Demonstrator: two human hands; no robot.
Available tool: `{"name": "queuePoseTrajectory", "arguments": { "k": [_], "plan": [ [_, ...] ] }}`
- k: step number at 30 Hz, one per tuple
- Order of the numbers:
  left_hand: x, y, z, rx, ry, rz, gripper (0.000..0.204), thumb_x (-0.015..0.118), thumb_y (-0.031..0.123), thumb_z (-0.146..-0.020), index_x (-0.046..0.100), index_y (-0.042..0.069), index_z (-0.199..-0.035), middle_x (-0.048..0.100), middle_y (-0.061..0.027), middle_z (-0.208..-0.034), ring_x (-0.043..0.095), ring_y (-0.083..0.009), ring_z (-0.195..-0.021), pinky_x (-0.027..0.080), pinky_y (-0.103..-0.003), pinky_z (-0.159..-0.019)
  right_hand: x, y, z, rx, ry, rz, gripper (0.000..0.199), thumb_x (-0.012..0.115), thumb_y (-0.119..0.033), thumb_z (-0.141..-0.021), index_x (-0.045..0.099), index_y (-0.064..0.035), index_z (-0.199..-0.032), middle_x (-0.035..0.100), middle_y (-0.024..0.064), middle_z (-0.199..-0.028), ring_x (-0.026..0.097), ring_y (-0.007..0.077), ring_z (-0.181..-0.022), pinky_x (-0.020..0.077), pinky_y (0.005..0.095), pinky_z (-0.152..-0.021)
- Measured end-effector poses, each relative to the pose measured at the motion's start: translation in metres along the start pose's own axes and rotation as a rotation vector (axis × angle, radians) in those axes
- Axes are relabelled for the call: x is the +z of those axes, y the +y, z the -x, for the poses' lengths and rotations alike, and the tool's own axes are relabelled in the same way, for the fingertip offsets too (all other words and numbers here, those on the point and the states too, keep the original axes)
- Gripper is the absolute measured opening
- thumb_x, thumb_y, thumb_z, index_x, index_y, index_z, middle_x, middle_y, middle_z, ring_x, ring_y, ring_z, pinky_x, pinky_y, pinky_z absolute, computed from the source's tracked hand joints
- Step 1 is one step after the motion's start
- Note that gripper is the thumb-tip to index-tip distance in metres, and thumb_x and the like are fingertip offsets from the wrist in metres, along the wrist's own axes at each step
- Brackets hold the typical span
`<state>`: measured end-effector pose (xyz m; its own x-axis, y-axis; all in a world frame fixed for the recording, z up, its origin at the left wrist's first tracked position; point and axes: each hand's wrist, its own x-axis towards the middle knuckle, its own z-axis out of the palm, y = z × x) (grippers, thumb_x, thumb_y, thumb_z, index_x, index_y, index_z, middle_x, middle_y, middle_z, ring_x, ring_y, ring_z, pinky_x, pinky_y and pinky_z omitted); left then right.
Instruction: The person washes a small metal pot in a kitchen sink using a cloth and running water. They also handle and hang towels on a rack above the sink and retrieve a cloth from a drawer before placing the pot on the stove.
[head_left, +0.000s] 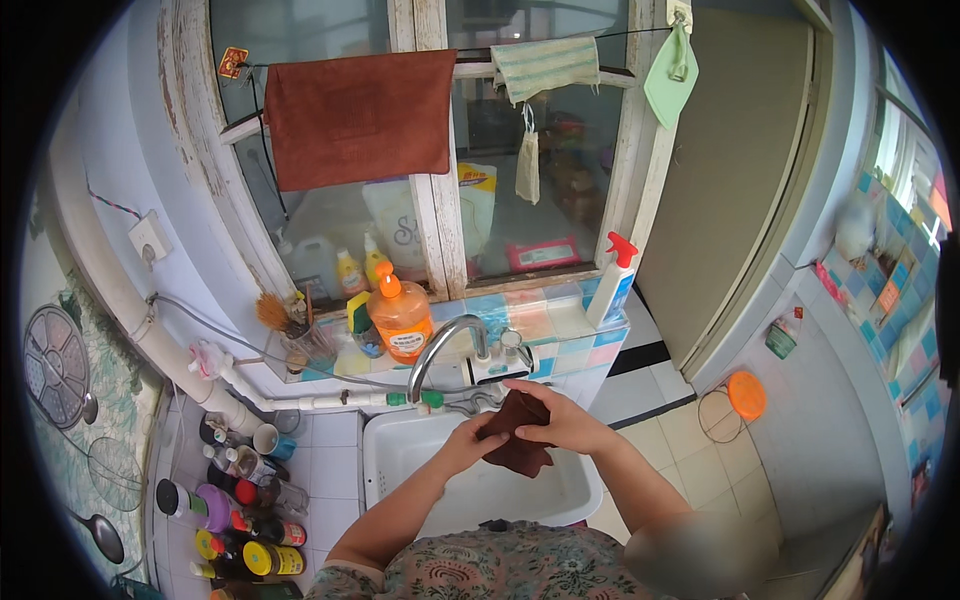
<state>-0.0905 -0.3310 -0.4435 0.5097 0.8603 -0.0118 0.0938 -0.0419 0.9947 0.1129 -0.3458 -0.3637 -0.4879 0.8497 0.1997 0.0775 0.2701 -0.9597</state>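
A dark brown cloth [522, 455], bunched and hanging in folds, is held between my two hands above the white sink [385, 480]. My left hand [467, 447] pinches its left side, fingertips partly behind the folds. Curled round its upper right side is my right hand [565, 420], thumb pressed on the front. The curved chrome faucet [445, 345] arches over the sink's back edge, just left of and beyond the cloth. Whether water runs from it I cannot tell.
On the tiled ledge stand an orange pump bottle [402, 318] and a white spray bottle [612, 282] with a red trigger. Several sauce bottles [272, 530] crowd the left counter. A larger brown cloth [360, 115] and a striped cloth [545, 68] hang from a line across the window.
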Motion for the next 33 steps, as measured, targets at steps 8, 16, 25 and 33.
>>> {"name": "queuePoseTrajectory", "arguments": {
  "k": [8,16,25,33],
  "plan": [
    [0.018,0.043,-0.002,0.031,0.058,0.586,0.032,0.059,0.012,-0.082,0.05,0.004,-0.113,0.058,-0.0039,-0.103,0.054,-0.0129,-0.095,0.045,-0.029,-0.081,-0.019,0.008,0.014,0.163,0.064,-0.338,0.065,0.066,-0.022,-0.082,0.033,-0.0099,-0.136,0.045,0.0098,-0.127,0.042,0.0188,-0.116,0.0365,0.0325,-0.096],
    [0.026,0.102,-0.019,0.085,-0.12,-0.758,0.033,0.057,0.022,-0.083,0.047,0.006,-0.11,0.049,-0.0135,-0.116,0.055,-0.0325,-0.098,0.046,-0.037,-0.083,0.005,0.039,0.001,0.199,0.21,-0.602,0.059,0.065,-0.025,-0.083,0.037,-0.0083,-0.132,0.049,0.0062,-0.124,0.045,0.0181,-0.115,0.0365,0.0338,-0.097],
    [-0.021,0.207,-0.131,0.469,0.09,-0.803,0.037,0.057,0.026,-0.087,0.05,0.009,-0.119,0.054,-0.012,-0.114,0.055,-0.0248,-0.102,0.045,-0.034,-0.084,-0.044,0.054,0.001,0.154,0.436,-0.574,0.035,0.061,-0.011,-0.086,0.048,-0.0033,-0.117,0.057,0.0091,-0.104,0.055,0.0177,-0.094,0.0459,0.0319,-0.081],
    [-0.082,0.242,-0.305,0.53,0.424,-0.724,0.046,0.058,0.03,-0.085,0.047,0.01,-0.125,0.042,-0.0155,-0.129,0.044,-0.028,-0.118,0.038,-0.034,-0.095,-0.085,0.072,0.001,0.203,0.405,-0.578,0.037,0.06,-0.009,-0.085,0.047,-0.0023,-0.119,0.057,0.009,-0.106,0.054,0.0176,-0.099,0.0422,0.031,-0.088]
  ]
}}
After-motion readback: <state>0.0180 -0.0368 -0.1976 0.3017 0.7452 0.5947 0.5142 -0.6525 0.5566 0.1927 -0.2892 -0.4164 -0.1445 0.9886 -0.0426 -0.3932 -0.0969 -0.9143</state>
